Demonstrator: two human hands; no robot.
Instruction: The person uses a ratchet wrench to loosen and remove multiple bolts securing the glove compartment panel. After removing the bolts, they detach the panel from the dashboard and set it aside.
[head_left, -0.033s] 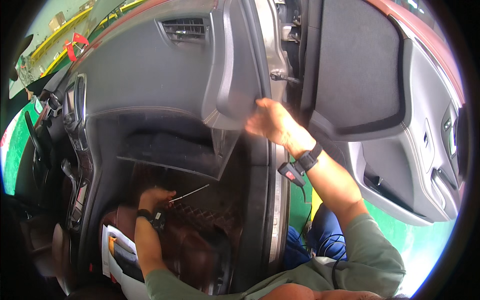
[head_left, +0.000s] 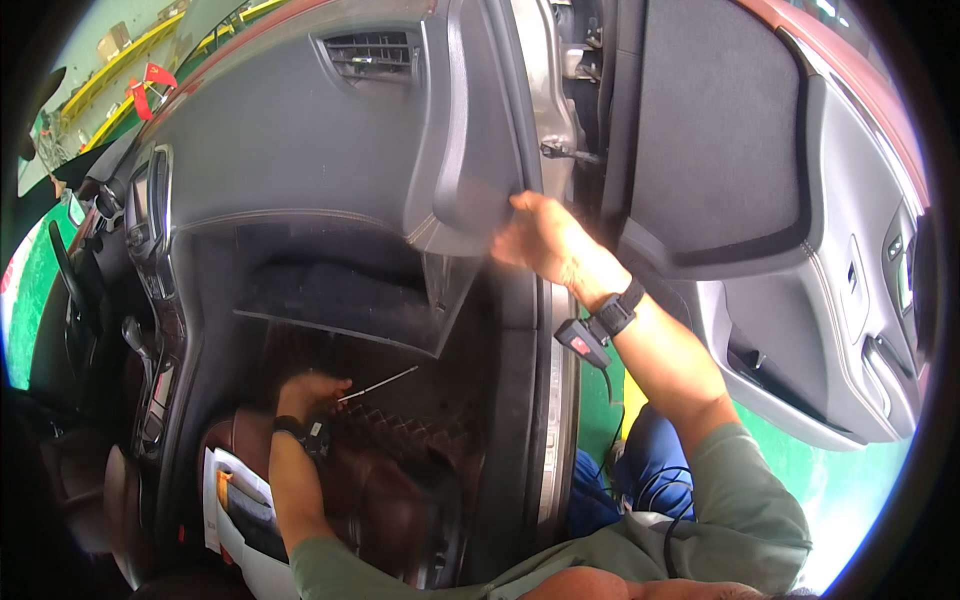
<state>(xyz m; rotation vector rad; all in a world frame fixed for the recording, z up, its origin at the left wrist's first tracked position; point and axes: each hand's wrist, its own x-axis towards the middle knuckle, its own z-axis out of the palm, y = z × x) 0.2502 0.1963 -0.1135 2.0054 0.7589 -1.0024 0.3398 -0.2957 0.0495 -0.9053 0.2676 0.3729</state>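
My left hand point(head_left: 318, 390) is low in the footwell, closed on a thin metal rod, like a screwdriver shaft point(head_left: 385, 382), that points up to the right. Its handle is hidden in my fist. Above it hangs the dark glove box point(head_left: 340, 318), lowered out of the dashboard point(head_left: 290, 150). My right hand point(head_left: 540, 238) reaches the dashboard's right end by the door opening, thumb up and apart from the other fingers. Those fingertips are blurred against the end panel point(head_left: 475, 215), and nothing shows in the hand.
On the right the car door point(head_left: 720, 150) stands wide open beside the sill point(head_left: 550, 430). A brown seat point(head_left: 385, 500) lies under my left forearm, with a white folder of papers point(head_left: 240, 500) at its left. The gear lever point(head_left: 137, 338) rises from the centre console.
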